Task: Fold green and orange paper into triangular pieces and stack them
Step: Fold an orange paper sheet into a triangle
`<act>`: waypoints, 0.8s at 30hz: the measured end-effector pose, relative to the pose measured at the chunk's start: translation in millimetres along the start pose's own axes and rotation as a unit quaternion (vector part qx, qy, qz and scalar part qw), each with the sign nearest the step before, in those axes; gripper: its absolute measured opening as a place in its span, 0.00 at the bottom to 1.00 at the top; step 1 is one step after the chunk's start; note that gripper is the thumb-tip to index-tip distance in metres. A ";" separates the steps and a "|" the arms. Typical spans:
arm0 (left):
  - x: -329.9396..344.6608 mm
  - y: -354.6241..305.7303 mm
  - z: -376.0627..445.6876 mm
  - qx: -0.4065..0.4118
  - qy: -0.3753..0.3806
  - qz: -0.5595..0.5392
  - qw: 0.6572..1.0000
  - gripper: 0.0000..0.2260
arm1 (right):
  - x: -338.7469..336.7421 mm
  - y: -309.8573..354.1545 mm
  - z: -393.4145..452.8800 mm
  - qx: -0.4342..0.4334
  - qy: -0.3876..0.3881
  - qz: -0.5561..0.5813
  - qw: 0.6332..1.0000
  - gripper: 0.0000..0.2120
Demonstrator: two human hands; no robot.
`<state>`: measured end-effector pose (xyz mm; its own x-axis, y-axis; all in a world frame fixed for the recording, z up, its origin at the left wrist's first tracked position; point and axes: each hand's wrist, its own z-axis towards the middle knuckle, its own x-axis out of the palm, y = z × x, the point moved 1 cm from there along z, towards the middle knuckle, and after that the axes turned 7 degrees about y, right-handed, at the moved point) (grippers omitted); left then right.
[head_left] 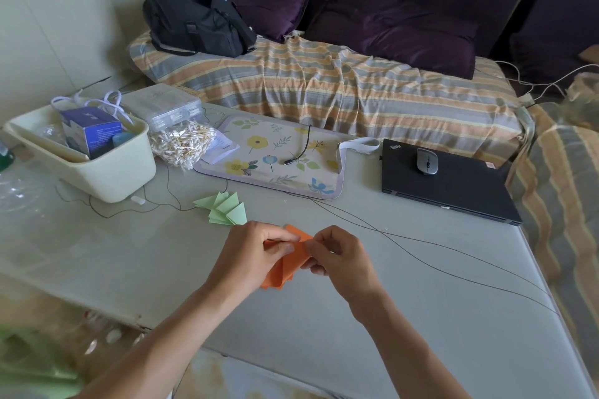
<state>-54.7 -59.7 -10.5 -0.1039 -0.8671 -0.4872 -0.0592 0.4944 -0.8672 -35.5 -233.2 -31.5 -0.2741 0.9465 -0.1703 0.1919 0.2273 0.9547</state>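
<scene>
1. Both hands, left hand (pixel 256 249) and right hand (pixel 337 253), are pinching the orange paper (pixel 285 266) between them, above the table (pixel 356 334).
2. Green triangular pieces (pixel 227 209) are lying stacked just beyond, nearer the left hand.

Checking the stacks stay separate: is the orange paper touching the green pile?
Apart. The head view shows bare table between the orange paper, pinched by both hands, and the green pile.

A home living room: cushioned sofa (pixel 356 42) behind cluttered table (pixel 389 317).
</scene>
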 end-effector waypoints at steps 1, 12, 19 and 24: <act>0.3 0.3 0.0 0.000 -0.003 0.002 1.000 0.08 | -0.2 0.2 -0.1 0.000 -0.001 0.000 1.000 0.06; -1.0 -0.3 1.8 0.025 -0.017 -0.015 0.999 0.09 | 0.9 4.7 -4.3 0.055 0.078 0.130 0.987 0.10; 3.9 3.6 0.7 -0.040 0.021 -0.083 0.996 0.04 | 1.3 -0.7 4.1 0.032 0.036 0.087 0.995 0.10; 8.4 7.0 0.5 -0.073 0.026 -0.130 0.988 0.03 | 3.9 -4.5 5.2 0.027 0.031 0.076 0.996 0.11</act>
<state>-55.5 -63.6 -20.7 -0.1172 -0.9636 -0.2403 -0.2324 0.2619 -0.9367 -32.5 -229.4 -37.7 -0.2956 0.9553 -0.0068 0.2856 0.0952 0.9536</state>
